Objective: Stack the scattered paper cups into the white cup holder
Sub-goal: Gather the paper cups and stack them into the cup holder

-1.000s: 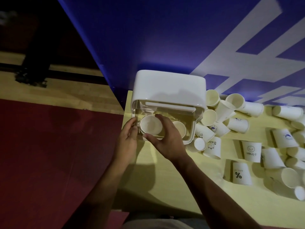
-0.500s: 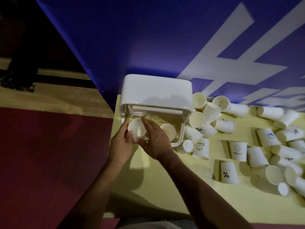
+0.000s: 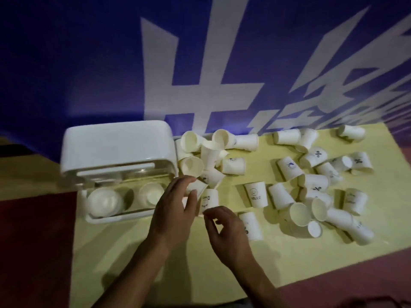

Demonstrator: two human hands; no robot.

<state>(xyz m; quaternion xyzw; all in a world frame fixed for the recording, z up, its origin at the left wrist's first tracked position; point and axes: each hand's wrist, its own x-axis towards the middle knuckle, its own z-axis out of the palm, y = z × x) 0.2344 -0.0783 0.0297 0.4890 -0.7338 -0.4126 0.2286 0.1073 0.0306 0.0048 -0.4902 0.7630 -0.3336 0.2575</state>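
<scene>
Just right of the cup holder (image 3: 117,147), two cup stacks (image 3: 104,202) inside it, left hand (image 3: 175,210) spread over a fallen cup (image 3: 199,187), right hand (image 3: 224,230) loosely curled, empty.

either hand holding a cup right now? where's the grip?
Right hand holds nothing, fingers loosely curled. Left hand has finger and thumb either side of a tipped cup by the cup holder; blur hides whether the grip is closed.

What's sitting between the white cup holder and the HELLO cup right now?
Head view: the left hand by a tipped-over cup, and an upside-down printed cup beside it.
</scene>
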